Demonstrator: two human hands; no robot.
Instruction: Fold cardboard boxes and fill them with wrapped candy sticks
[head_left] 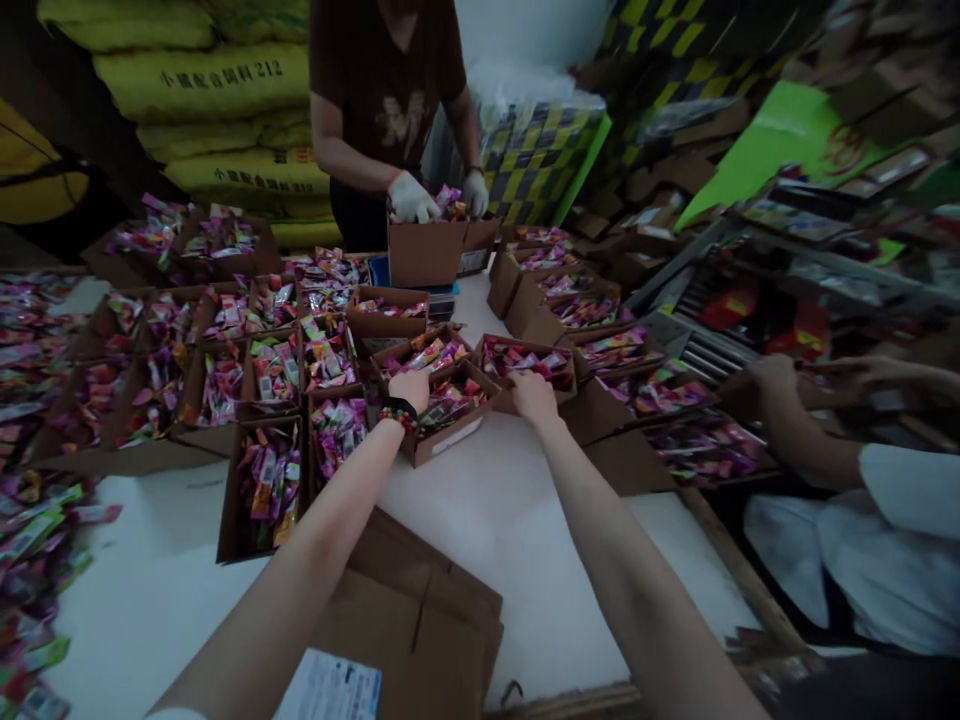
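Both my arms reach forward over a white table (517,530). My left hand (409,387), with a beaded bracelet at the wrist, is closed on the near edge of a small brown cardboard box (450,412) filled with colourful wrapped packets. My right hand (531,394) grips the front edge of the neighbouring box (529,365), which also holds packets. The fingers of both hands curl over the box rims.
Several open boxes of packets (270,370) cover the table to the left and right. Flat folded cartons (420,620) lie near me. A person in white gloves (412,198) fills a box (426,250) opposite. Another person's arm (795,420) reaches in at right. Sacks (210,85) are stacked behind.
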